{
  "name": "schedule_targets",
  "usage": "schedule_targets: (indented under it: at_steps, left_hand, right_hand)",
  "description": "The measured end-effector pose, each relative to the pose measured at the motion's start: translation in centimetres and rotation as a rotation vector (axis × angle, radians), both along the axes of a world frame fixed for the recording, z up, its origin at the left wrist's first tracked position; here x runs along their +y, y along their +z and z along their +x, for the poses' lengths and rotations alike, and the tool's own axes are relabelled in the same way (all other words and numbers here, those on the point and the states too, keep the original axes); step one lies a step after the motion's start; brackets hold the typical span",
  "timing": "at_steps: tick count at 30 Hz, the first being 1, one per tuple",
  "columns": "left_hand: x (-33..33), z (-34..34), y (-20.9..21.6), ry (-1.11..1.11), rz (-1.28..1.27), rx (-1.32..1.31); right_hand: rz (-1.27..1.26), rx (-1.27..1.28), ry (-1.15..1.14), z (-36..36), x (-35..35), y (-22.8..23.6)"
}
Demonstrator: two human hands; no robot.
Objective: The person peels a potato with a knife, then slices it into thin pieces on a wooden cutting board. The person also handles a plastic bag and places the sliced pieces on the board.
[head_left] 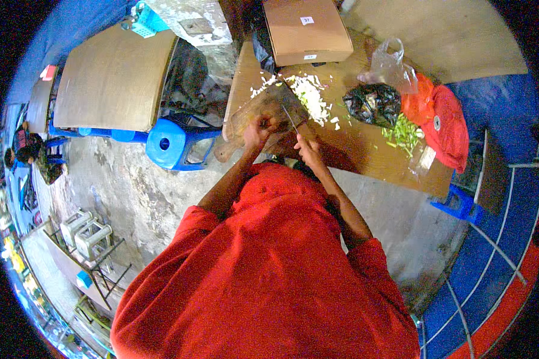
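Note:
My right hand (pixel 308 149) is closed round the handle of a knife (pixel 289 116). Its thin blade points away from me and slants left over the worn wooden cutting board (pixel 250 115). On the near part of that board, my left hand (pixel 258 133) has its fingers curled in. Whatever they hold, if anything, is too small and dark to make out. Chopped white pieces (pixel 310 96) lie heaped along the board's far and right edges, spilling onto the wooden table (pixel 365 149).
To the right are a black plastic bag (pixel 372 105), chopped green pieces (pixel 405 135), a clear bag (pixel 395 64) and a red bag (pixel 446 128). A cardboard box (pixel 308 33) stands at the back. Left of me are a blue stool (pixel 166 145) and another table (pixel 115 81).

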State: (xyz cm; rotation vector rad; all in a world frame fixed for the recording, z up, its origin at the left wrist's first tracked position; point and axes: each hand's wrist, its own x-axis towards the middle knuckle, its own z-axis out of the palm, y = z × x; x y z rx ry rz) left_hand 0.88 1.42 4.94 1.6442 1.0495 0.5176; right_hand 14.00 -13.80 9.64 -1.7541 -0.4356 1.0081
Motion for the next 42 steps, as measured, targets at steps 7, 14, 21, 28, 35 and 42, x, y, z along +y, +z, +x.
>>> schedule_targets:
  at_steps: [7, 14, 21, 28, 35, 42]
  left_hand:
    - [-0.3, -1.3, 2.8, -0.077, 0.162, 0.162]
    - [0.8, -0.5, -0.1, -0.285, 0.37, 0.371]
    - [0.7, 1.6, 0.6, -0.586, 0.933, 0.769]
    - [0.6, 2.0, 2.3, -0.823, 0.816, 1.003]
    - [0.5, 0.5, -1.2, -0.695, 1.124, 0.812]
    - [0.2, -0.3, -2.5, -0.572, 1.236, 0.73]
  right_hand:
    - [-0.113, -0.04, 0.117, -1.5, -0.8, -0.7]
    - [-0.246, -0.269, 0.26, -1.6, -1.1, -4.5]
    - [-0.39, -0.4, 0.402, -1.2, -0.5, -3.4]
    - [-0.244, -0.437, 0.34, -1.7, -0.2, -3.2]
    - [-0.264, -0.607, 0.437, -1.9, -0.4, -7.2]
    - [-0.46, -0.596, 0.454, -2.1, 1.2, -11.1]
